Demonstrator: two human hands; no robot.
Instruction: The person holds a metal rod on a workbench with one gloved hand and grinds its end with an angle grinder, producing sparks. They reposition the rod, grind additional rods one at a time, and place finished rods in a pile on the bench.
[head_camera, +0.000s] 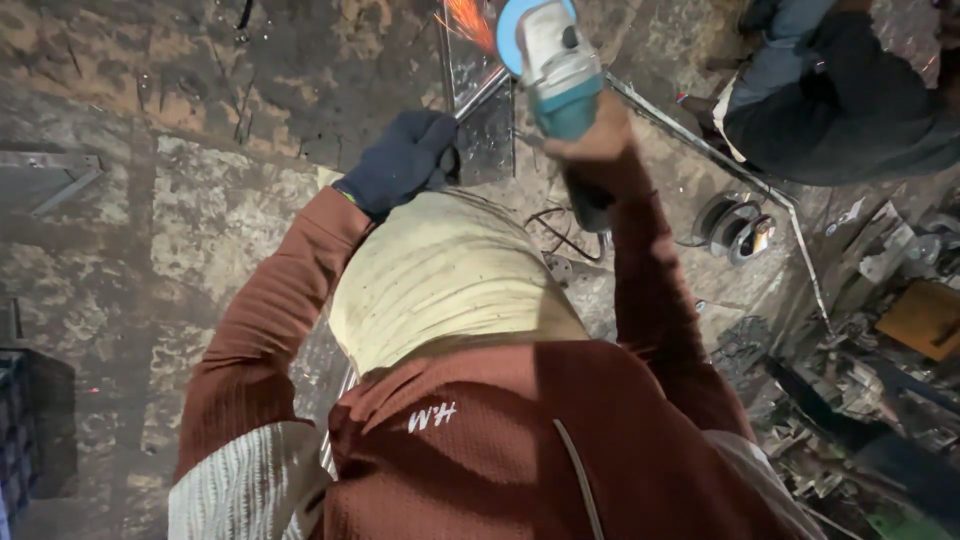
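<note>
Right hand (590, 140) gripping sparking angle grinder (550, 60), gloved left hand (405, 160) clamped on metal sheet (485, 130); risk: sparks or disc catching that nearby glove

Bare floor (200, 230) left; scrap pile (860, 400) crowds right.

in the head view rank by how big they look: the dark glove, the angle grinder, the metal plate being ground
1. Angle grinder.
2. Dark glove on the left hand, looking close in size to the grinder.
3. Metal plate, though glove and grinder hide part of it, so its rank is unsure.
</note>
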